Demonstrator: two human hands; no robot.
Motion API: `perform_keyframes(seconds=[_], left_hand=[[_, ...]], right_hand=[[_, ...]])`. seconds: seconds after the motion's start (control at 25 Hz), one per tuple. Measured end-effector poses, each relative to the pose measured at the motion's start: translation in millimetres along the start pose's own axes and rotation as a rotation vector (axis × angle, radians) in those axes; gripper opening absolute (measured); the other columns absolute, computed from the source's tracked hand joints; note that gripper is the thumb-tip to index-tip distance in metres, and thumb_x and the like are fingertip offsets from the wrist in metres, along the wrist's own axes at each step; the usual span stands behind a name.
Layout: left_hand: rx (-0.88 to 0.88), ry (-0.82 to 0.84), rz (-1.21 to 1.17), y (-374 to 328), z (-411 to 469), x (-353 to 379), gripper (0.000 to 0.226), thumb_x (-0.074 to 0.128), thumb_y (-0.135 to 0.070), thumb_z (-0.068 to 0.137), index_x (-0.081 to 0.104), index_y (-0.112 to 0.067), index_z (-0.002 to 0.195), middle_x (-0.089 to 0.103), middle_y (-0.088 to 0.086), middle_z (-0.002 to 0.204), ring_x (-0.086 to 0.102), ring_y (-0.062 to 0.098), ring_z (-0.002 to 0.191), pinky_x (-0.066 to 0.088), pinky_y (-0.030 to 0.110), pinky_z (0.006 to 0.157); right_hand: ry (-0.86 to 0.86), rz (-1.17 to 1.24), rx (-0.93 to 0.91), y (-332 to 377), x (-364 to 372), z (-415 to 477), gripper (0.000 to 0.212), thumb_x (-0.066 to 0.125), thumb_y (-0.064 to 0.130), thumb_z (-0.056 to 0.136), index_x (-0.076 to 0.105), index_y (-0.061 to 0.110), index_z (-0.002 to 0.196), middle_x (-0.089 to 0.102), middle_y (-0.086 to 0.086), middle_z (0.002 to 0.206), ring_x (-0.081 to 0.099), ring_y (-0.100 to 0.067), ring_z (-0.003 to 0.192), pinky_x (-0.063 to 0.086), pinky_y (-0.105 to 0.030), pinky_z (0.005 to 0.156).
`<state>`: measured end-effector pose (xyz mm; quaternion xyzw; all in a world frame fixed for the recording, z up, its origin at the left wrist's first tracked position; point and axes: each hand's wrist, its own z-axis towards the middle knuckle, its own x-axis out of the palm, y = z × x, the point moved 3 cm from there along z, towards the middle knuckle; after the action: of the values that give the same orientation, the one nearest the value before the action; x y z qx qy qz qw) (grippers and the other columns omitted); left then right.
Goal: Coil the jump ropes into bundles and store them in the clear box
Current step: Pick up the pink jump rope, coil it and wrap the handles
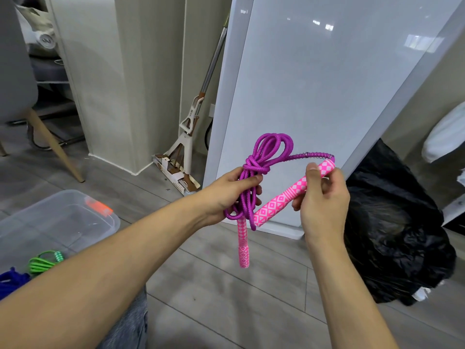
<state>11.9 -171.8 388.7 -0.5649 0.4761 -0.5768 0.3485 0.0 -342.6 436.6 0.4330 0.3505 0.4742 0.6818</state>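
Note:
A purple jump rope [266, 149] is coiled into a bundle with a wrap knotted round its middle. My left hand [231, 195] grips the bundle just below the knot. One pink patterned handle [243, 245] hangs down from that hand. My right hand [322, 195] pinches the other pink handle [284, 200] near its top, where a short length of rope with a wire spring [309, 155] arcs back to the knot. The clear box [57, 222] sits on the floor at the left, its orange latch showing. A green rope [45, 263] and a blue rope [11, 280] lie by its near side.
A black plastic bag [392, 230] lies on the floor to the right. A white glossy panel [314, 96] leans upright behind my hands. A squeeze mop [186, 137] stands against the wall. A chair leg [55, 144] is at far left.

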Motion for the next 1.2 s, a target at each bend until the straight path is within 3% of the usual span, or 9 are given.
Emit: perform_keyframes(seconds=[0.24, 0.36, 0.56, 0.64, 0.76, 0.92, 1.08, 1.2], left_hand=[[-0.040, -0.080, -0.055, -1, 0, -3, 0.029, 0.060, -0.018, 0.097, 0.060, -0.010, 0.126, 0.056, 0.003, 0.080, 0.054, 0.015, 0.073, 0.045, 0.025, 0.069], [-0.051, -0.035, -0.058, 0, 0, 1, 0.034, 0.063, -0.017, 0.095, 0.060, -0.008, 0.128, 0.059, 0.002, 0.083, 0.054, 0.021, 0.087, 0.045, 0.033, 0.081], [-0.075, -0.029, -0.146, -5, -4, 1, 0.034, 0.061, -0.013, 0.096, 0.057, -0.005, 0.129, 0.058, 0.005, 0.079, 0.055, 0.018, 0.069, 0.048, 0.030, 0.069], [-0.087, -0.023, -0.215, -5, -6, 1, 0.027, 0.059, -0.013, 0.097, 0.060, -0.007, 0.123, 0.059, 0.006, 0.079, 0.054, 0.018, 0.069, 0.048, 0.032, 0.070], [-0.083, 0.034, -0.216, -9, -8, 3, 0.019, 0.056, -0.018, 0.099, 0.059, -0.004, 0.111, 0.070, 0.012, 0.089, 0.065, 0.027, 0.083, 0.055, 0.044, 0.087], [-0.044, 0.140, 0.079, -17, -13, 6, 0.035, 0.048, -0.029, 0.103, 0.062, -0.002, 0.121, 0.072, 0.009, 0.118, 0.065, 0.022, 0.105, 0.051, 0.039, 0.098], [-0.044, 0.126, 0.004, -18, -13, 6, 0.040, 0.049, -0.034, 0.101, 0.065, -0.002, 0.119, 0.067, 0.011, 0.126, 0.061, 0.024, 0.106, 0.050, 0.039, 0.097], [-0.014, 0.124, -0.068, -22, -12, 5, 0.036, 0.048, -0.035, 0.101, 0.068, -0.006, 0.107, 0.071, 0.010, 0.116, 0.062, 0.024, 0.104, 0.050, 0.038, 0.096]], right_hand=[[0.031, 0.159, 0.138, -4, 6, 0, 0.026, 0.054, 0.027, 0.102, 0.051, 0.009, 0.084, 0.050, 0.007, 0.048, 0.052, -0.019, 0.043, 0.047, -0.035, 0.054], [-0.019, 0.092, 0.012, 4, 3, -1, 0.023, 0.054, 0.027, 0.103, 0.052, 0.009, 0.090, 0.055, -0.006, 0.064, 0.053, -0.017, 0.043, 0.045, -0.027, 0.048], [0.002, 0.023, -0.042, 4, 4, -3, 0.028, 0.053, 0.028, 0.103, 0.051, 0.001, 0.097, 0.057, -0.027, 0.077, 0.058, -0.017, 0.045, 0.049, -0.028, 0.049], [0.043, 0.057, -0.022, 4, 10, -7, 0.027, 0.053, 0.028, 0.103, 0.052, 0.002, 0.096, 0.057, -0.020, 0.071, 0.059, -0.020, 0.048, 0.053, -0.035, 0.053], [0.035, 0.159, 0.047, 2, 8, -3, 0.025, 0.053, 0.028, 0.103, 0.050, 0.009, 0.087, 0.052, 0.003, 0.052, 0.054, -0.021, 0.047, 0.050, -0.038, 0.054], [-0.107, 0.049, -0.027, 0, -13, 9, 0.024, 0.055, 0.037, 0.100, 0.049, 0.023, 0.082, 0.048, 0.003, 0.060, 0.046, -0.017, 0.051, 0.042, -0.037, 0.053], [-0.099, 0.103, 0.063, -7, -9, 8, 0.022, 0.053, 0.032, 0.102, 0.049, 0.016, 0.087, 0.053, 0.006, 0.053, 0.054, -0.015, 0.045, 0.048, -0.032, 0.051], [-0.087, 0.229, 0.237, -16, -2, 8, 0.021, 0.052, 0.028, 0.103, 0.050, 0.014, 0.087, 0.049, 0.010, 0.047, 0.055, -0.015, 0.043, 0.050, -0.032, 0.052]])
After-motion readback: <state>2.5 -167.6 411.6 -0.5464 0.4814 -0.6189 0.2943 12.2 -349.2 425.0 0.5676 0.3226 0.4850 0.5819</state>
